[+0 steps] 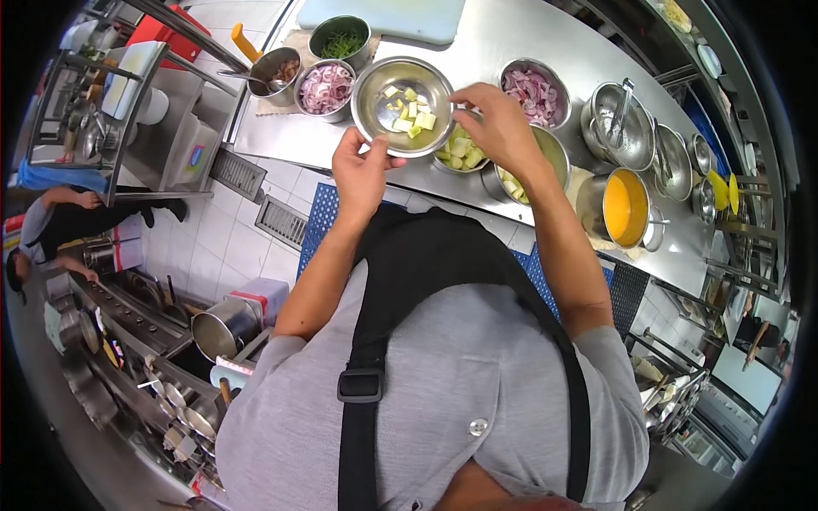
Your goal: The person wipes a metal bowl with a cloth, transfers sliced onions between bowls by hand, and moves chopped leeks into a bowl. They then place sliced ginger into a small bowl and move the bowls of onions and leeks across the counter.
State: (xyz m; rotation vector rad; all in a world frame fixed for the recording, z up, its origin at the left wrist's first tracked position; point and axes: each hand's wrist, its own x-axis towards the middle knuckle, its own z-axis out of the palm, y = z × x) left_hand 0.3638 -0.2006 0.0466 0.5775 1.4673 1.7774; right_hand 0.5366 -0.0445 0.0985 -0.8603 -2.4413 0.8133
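Note:
A shallow steel bowl (370,83) is held up over the front edge of the counter, with pale green and white vegetable chunks (417,115) in it. My left hand (362,170) grips its lower left rim, thumb on top. At the right rim, the fingers and thumb of my right hand (494,123) close on the edge. Partly hidden beneath the bowl and my right hand is a bowl of green chunks (462,153). Beside it, under my right forearm, stands another steel container with pale pieces (513,186).
Sliced red onion (325,88), chopped greens (342,44) and a pot with a spoon (274,70) stand left. More onion (530,95), steel strainers (620,128) and a pot of orange liquid (626,207) are right. A cutting board (383,17) lies behind. Another person (64,226) is far left.

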